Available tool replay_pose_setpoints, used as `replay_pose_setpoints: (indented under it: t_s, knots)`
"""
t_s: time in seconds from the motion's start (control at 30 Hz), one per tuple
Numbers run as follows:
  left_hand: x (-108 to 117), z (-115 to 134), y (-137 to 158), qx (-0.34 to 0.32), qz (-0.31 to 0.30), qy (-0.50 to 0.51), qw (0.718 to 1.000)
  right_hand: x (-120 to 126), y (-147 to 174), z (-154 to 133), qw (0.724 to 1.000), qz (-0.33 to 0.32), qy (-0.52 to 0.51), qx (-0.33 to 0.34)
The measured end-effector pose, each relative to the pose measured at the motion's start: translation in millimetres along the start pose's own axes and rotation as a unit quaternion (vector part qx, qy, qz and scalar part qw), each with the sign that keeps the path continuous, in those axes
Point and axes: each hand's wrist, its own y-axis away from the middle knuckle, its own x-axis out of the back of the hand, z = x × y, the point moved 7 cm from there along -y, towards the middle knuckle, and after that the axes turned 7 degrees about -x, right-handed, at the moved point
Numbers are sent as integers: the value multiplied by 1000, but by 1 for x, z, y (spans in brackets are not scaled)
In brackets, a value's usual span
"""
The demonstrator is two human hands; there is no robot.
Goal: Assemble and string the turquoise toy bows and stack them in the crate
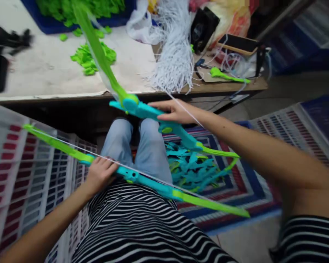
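Across my lap lies a toy bow (150, 186) with a turquoise middle, lime-green limbs and a white string running along its length. My left hand (102, 171) is closed round it, left of its centre. My right hand (178, 111) grips a second toy bow (150, 110) by its turquoise middle, above my knees. One green limb of that bow reaches up over the table; the other points right. A white string (185, 108) passes over my right wrist. On the floor at the right sits a heap of turquoise and green bow parts (194, 168).
On the table (52, 78) are a pile of small green pieces (93, 56), a blue tray (44, 26) of green pieces, a bundle of white strings (172, 54) and a phone-like slab (238, 44). A white plastic crate (5, 153) stands at my left, a striped mat (249, 171) right.
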Motion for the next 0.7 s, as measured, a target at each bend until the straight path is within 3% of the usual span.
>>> replay_pose_setpoints:
  t_s: [0.07,0.17,0.27,0.33,0.4,0.5,0.57,0.7]
  knots:
    - [1,5,-8,-3,-20,-8,1000,-40,-29,16,991,-122,-47,-23]
    - [-7,-5,-21,76,-69,-10,995,-105,-73,26,956,-278,-80,-56]
    - [-20,-30,-33,170,-126,12,977,-136,-105,32,935,-336,-44,-105]
    - [-30,-47,-41,209,-174,23,962,-123,-122,38,952,-275,9,-138]
    - [-38,-61,-52,228,-223,25,948,-84,-131,42,979,-127,66,-145]
    - [-50,-71,-73,206,-297,26,932,-23,-111,40,989,78,90,-93]
    - [-58,-72,-87,175,-334,37,925,-5,-82,43,989,122,59,-62]
    - [-73,-73,-109,135,-362,70,920,-2,-17,69,986,154,20,-60]
